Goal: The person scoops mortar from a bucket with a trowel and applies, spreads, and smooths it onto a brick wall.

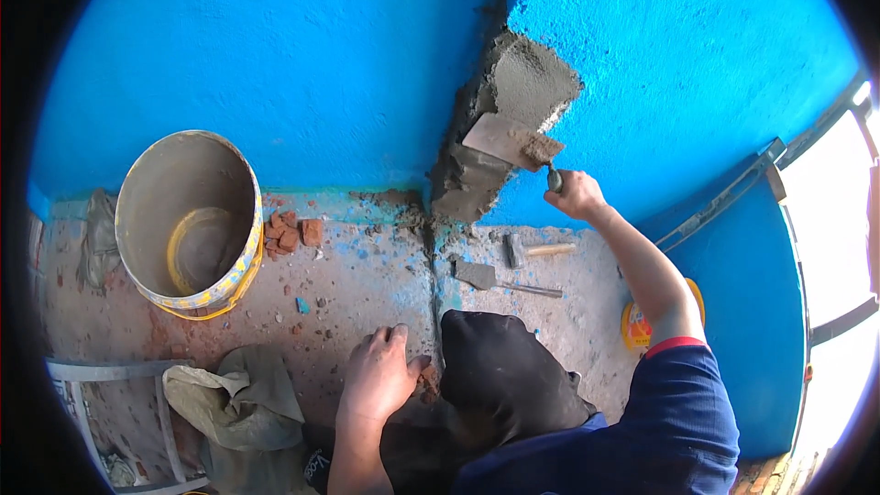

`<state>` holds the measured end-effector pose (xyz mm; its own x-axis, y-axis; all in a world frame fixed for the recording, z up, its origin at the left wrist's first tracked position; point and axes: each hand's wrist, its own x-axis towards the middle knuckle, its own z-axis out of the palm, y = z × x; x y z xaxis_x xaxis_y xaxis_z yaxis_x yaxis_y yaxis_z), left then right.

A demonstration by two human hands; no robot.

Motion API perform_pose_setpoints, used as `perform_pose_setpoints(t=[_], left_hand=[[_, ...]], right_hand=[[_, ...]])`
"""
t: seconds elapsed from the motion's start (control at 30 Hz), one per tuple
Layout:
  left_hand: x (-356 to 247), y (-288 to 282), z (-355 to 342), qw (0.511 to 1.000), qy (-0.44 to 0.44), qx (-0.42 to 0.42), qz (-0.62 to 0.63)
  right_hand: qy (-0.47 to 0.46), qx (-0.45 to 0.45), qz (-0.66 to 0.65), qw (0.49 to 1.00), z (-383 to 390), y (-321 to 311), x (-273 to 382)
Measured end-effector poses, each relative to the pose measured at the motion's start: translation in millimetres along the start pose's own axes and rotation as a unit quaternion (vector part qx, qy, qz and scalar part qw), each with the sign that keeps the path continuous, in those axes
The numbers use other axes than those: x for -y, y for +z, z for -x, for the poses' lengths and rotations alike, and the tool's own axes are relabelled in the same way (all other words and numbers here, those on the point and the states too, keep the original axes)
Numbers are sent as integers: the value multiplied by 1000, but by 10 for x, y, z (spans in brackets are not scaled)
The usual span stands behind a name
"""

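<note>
My right hand (575, 192) grips the green-handled trowel (495, 137), whose blade with a lump of mortar lies over a grey mortar patch (527, 82) on the blue wall's corner. My left hand (378, 374) is low, beside my dark knee (495, 357), fingers loosely bent and apart, near a small reddish fragment (428, 390). A hammer (515, 252) with a wooden handle and a mortar-coated tool (475, 275) with a long metal handle lie on the floor below the patch.
A large mortar-smeared bucket (137, 220) stands left, beside broken brick pieces (288, 238). Crumpled sacking (229, 403) and a metal frame (165, 426) are at lower left. A yellow container (637, 321) sits behind my right arm. A blue panel (752, 312) and bright opening are at right.
</note>
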<state>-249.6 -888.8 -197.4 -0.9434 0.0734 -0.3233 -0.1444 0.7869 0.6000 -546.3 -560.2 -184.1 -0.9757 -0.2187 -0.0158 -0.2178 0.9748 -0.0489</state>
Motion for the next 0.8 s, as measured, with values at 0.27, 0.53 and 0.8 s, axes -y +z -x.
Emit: perform_pose_setpoints(t=[0.27, 0.53, 0.8], left_hand=[[25, 15, 20, 1000, 21, -19, 1], [84, 16, 196, 999, 18, -38, 5], [125, 85, 94, 1000, 5, -25, 11]], right_hand=[[16, 50, 16, 999, 35, 345, -202], [37, -3, 46, 998, 507, 572, -980], [-48, -52, 108, 992, 35, 538, -331]])
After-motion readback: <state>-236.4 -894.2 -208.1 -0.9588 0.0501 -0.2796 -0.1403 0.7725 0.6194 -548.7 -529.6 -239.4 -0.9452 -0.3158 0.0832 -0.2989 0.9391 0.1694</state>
